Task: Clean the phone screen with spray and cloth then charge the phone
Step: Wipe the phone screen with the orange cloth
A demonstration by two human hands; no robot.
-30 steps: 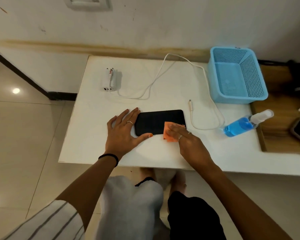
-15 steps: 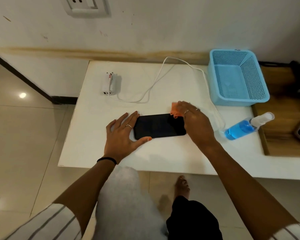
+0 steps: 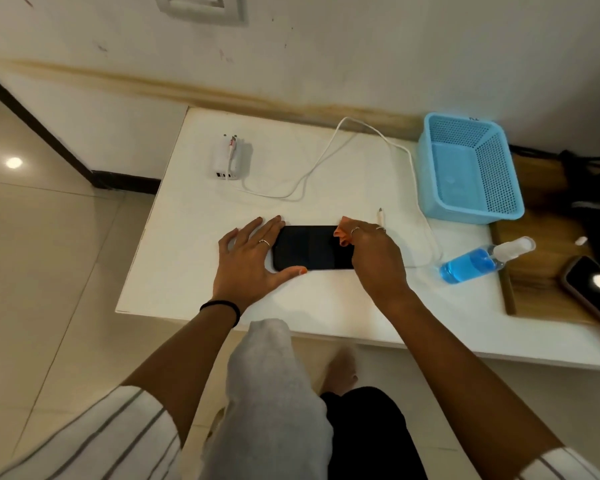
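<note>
Phone (image 3: 310, 247) lies lengthwise left-right at frame centre. Left hand (image 3: 248, 259), fingers spread, braces its left end; right hand (image 3: 374, 254) apparently pinches the cloth (image 3: 342, 230) at its right end.

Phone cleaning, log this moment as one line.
step: wiping | phone: flat on table | left hand: steadies phone | right hand: presses orange cloth on phone | cable plug: unconnected | spray bottle: lying down

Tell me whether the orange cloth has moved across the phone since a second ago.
Yes. The small orange cloth, gripped by the right hand, went from the near right corner of the black rectangular phone to its far right corner, toward the wall.
</note>
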